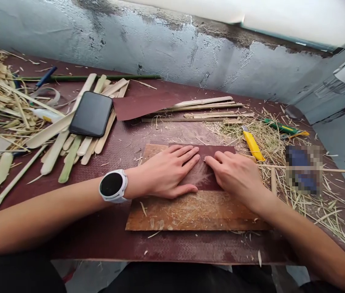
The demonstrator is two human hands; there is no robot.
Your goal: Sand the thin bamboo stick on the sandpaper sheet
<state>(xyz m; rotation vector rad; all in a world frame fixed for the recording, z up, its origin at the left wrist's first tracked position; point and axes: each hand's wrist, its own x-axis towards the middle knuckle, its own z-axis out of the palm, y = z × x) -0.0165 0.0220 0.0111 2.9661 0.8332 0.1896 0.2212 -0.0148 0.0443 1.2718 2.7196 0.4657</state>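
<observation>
Our two forearms come in from the near edge of the table point(105, 240), and the left wrist carries a white watch point(113, 186). Both hands are released and lie flat, fingers stretched: the left hand point(168, 173) and the right hand point(236, 175) press side by side on a dark red sandpaper sheet point(201, 179), fingertips almost touching. They grasp nothing that we can see; whether a small piece is hidden under the fingers, we cannot tell. The sheet rests on a wooden board point(191, 213), which lies flat near the front edge.

We judge the work to be well under way. A pale dust mark shows on the sheet between the hands, the board is scratched and dusty, and many shaped bamboo slats point(56, 150) lie in a heap at the left, some under a phone point(91, 114). How much remains, we cannot say.

For moving, room is narrow. A yellow cutter point(252, 144) lies just beside the right hand, among dry shavings point(285, 191), and a thin stick point(337, 171) crosses near the wrist. Free table surface is left of the board and in front of it, up to a second sandpaper sheet point(142, 105). Behind stands a grey wall point(160, 40).
</observation>
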